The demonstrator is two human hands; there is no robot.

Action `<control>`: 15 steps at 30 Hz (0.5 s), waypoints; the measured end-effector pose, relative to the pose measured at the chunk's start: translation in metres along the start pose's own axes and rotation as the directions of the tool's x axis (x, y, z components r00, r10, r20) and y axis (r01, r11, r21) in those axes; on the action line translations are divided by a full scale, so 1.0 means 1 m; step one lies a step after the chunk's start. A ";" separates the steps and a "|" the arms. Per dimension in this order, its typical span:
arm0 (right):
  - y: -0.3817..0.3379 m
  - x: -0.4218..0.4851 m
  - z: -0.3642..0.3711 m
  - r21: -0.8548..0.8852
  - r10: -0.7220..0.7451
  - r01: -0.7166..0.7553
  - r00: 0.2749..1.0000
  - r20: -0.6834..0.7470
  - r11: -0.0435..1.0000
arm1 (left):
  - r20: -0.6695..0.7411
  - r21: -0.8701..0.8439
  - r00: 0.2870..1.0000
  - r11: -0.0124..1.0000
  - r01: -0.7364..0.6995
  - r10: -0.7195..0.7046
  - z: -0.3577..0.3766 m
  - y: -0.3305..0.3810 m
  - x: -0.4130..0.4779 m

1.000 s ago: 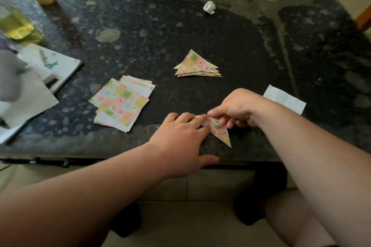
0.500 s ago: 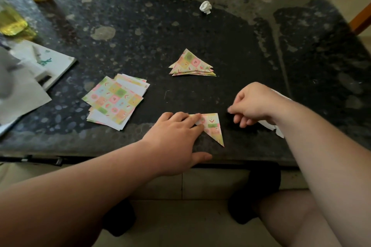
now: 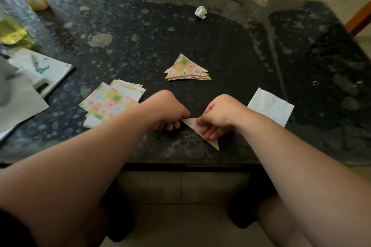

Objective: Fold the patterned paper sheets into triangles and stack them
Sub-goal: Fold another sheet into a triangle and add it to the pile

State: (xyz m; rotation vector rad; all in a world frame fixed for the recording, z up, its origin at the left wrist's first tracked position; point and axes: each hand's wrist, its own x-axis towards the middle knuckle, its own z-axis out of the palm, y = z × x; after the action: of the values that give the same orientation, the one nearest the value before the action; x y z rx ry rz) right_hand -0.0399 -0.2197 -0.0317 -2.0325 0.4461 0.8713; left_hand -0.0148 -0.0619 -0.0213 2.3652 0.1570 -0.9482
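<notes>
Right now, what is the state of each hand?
Left hand: curled at the tip of the folded patterned paper triangle; hold cannot be told.
Right hand: pinches that triangle.

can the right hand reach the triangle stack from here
Probably yes: only bare table lies between the right hand and the stack, which sits just beyond it. The hand does hold a folded triangle, though.

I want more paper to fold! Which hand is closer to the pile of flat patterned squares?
Left. The left hand sits just right of the pile of flat sheets; the right hand is farther right, pinching the folded triangle.
</notes>
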 end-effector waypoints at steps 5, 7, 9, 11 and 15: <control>0.000 -0.002 0.000 0.012 0.017 -0.017 1.000 0.017 1.000 | 0.084 -0.037 0.994 0.997 0.069 -0.065 0.008 0.005 0.008; 0.000 -0.002 0.000 0.014 0.014 -0.014 1.000 0.013 1.000 | 0.113 -0.069 0.990 0.993 0.091 -0.083 0.008 0.004 0.008; -0.001 -0.002 0.000 0.018 0.020 -0.020 1.000 0.014 1.000 | 0.127 -0.071 0.988 0.992 0.100 -0.091 0.007 0.001 0.008; -0.002 -0.002 0.000 0.010 0.034 -0.034 0.999 0.019 0.999 | 0.137 -0.053 0.984 0.991 0.123 -0.115 0.005 -0.001 0.010; -0.003 -0.005 0.000 0.008 0.051 -0.052 0.998 0.024 0.999 | 0.127 -0.061 0.980 0.984 0.164 -0.156 -0.002 -0.009 0.010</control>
State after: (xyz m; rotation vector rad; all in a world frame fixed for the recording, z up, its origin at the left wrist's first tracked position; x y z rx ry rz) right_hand -0.0415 -0.2176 -0.0264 -2.0088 0.4903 0.9219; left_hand -0.0092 -0.0546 -0.0311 2.2478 0.3324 -1.1404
